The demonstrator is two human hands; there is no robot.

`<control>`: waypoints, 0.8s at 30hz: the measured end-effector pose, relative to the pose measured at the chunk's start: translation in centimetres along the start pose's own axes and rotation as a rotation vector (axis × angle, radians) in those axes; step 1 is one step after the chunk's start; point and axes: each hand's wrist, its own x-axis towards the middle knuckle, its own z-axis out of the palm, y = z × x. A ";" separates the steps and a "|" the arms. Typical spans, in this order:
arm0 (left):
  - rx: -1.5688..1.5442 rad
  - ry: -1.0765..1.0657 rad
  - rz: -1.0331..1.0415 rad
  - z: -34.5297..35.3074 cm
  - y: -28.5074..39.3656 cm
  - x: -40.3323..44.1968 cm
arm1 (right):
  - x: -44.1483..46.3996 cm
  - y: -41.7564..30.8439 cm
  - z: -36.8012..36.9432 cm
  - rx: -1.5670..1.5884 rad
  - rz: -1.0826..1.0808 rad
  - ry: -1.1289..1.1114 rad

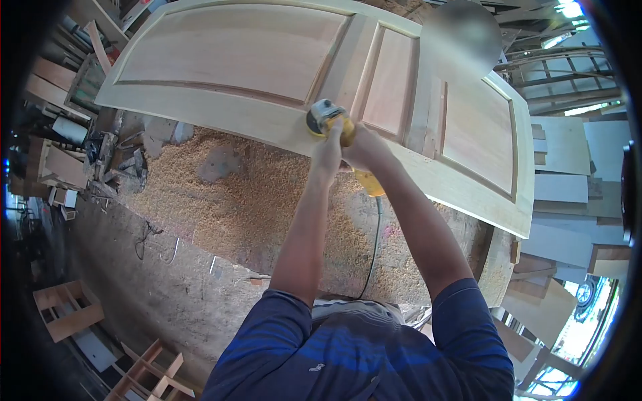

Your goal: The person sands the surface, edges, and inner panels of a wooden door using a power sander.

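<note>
Both of my hands are wrapped round a yellow angle grinder (348, 133), whose disc end points up and to the left. My left hand (330, 152) is closed on it near the grey head, and my right hand (368, 148) grips the body just to the right. The disc is at the near edge of a pale wooden panelled door (267, 127), apparently touching it, though the contact is partly hidden. The door lies flat with several recessed panels. A dark cord (376, 244) runs from the grinder's back end towards my body.
Wood shavings (261, 190) cover the worktop below the door. Boards and sheets (558, 187) are stacked at the right. Wooden frames (70, 309) and scraps lie on the floor at the left. A blurred round patch hides part of the door's far edge.
</note>
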 end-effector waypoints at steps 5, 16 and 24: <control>0.034 -0.050 -0.006 -0.4 1.2 3.8 | 3.4 0.2 -0.2 0.020 -0.019 0.016; 0.050 -0.084 -0.037 5.4 6.3 10.7 | 11.4 2.7 -4.7 0.067 0.011 0.076; 0.009 0.051 -0.016 1.1 2.7 4.1 | 5.2 0.6 -1.4 0.069 -0.028 -0.006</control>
